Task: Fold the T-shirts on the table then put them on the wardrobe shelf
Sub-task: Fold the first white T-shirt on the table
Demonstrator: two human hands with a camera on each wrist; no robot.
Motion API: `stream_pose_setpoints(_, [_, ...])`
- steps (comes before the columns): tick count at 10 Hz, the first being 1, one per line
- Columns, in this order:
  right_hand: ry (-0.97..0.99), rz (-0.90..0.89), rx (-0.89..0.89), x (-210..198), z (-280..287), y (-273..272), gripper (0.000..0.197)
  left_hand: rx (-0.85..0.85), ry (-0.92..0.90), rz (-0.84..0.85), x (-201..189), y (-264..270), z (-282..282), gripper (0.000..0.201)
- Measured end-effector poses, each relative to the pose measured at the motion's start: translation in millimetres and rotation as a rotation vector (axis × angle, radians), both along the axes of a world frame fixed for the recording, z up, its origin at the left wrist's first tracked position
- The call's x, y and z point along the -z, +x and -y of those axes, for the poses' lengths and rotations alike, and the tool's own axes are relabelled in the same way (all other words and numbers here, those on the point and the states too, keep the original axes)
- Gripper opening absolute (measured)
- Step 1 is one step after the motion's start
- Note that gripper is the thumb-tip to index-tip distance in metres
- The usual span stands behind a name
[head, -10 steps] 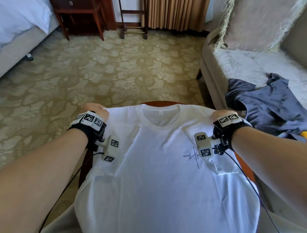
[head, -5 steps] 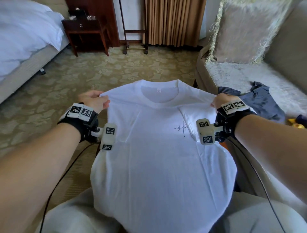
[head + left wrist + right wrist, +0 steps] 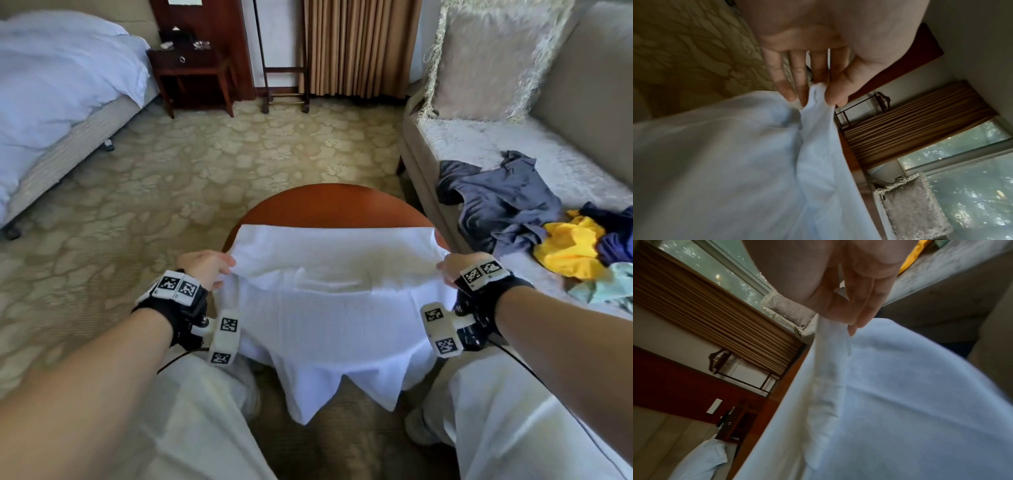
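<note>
On round table (image 3: 329, 205), white T-shirt (image 3: 329, 308) doubled over — hem hanging off, 2 hands pinching its sides.

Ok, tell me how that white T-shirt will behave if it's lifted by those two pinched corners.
The white T-shirt is probably floppy: its hem already droops in points off the table. It looks light, since the left hand and right hand hold it by fingertip pinches. Expect the middle to sag between them.
</note>
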State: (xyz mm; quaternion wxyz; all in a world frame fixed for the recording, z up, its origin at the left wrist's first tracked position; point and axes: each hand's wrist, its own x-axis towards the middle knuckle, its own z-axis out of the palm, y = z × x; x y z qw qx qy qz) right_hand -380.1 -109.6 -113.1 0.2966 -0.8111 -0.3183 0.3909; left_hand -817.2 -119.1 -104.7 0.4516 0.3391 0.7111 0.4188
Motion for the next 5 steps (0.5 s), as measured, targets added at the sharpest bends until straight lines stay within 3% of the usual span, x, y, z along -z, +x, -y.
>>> stream_pose_setpoints(1, [-0.002, -0.042, 0.032, 11, 18, -1, 0.029, -0.171, -0.045, 0.041, 12, 5, 12, 0.011])
stream_pose_setpoints(2, [-0.045, -0.091, 0.066, 6, 24, -6, 0.029, -0.203, -0.06, 0.045, 13, 8, 11, 0.015])
stream_pose_setpoints(3, [-0.021, -0.092, 0.026, -4, 21, -7, 0.046, -0.201, -0.066, 0.041, 14, 4, -2, 0.036])
stream_pose_setpoints(4, [0.034, 0.022, 0.146, -22, 10, -7, 0.054, -0.182, -0.02, 0.11, 2, -5, -18, 0.02])
stream_pose_setpoints(5, [-0.014, 0.2, 0.229, -28, -5, 7, 0.052, -0.29, 0.004, 0.141, -2, -20, -31, 0.018])
